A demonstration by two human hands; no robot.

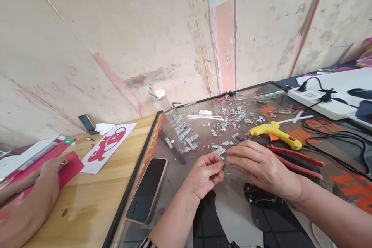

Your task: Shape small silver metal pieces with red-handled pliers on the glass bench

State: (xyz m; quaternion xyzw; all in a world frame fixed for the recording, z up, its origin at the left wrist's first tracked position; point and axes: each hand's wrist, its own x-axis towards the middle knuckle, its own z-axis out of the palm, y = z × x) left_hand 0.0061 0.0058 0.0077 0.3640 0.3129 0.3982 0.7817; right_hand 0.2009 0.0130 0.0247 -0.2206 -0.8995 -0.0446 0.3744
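Observation:
Near the middle of the glass-topped table, my left hand [207,174] is closed in a pinch on a small piece, too small to make out. My right hand [260,164] is right beside it, fingers pressed together near the same spot; what its fingertips hold is hidden. Just beyond my fingers lie small grey metal pieces [220,150], with a larger scattered pile [232,118] farther back. A row of similar metal pieces [186,133] stands to the left. Red-handled pliers [299,162] lie beside my right hand, partly hidden behind it.
A yellow glue gun [276,133] lies right, near a white power strip [322,102] and black cords. A phone [147,190] and a dark metal bar [172,147] lie left. A clear bottle [164,102] stands at the back. Another person's hands [48,174] rest on red paper [71,168].

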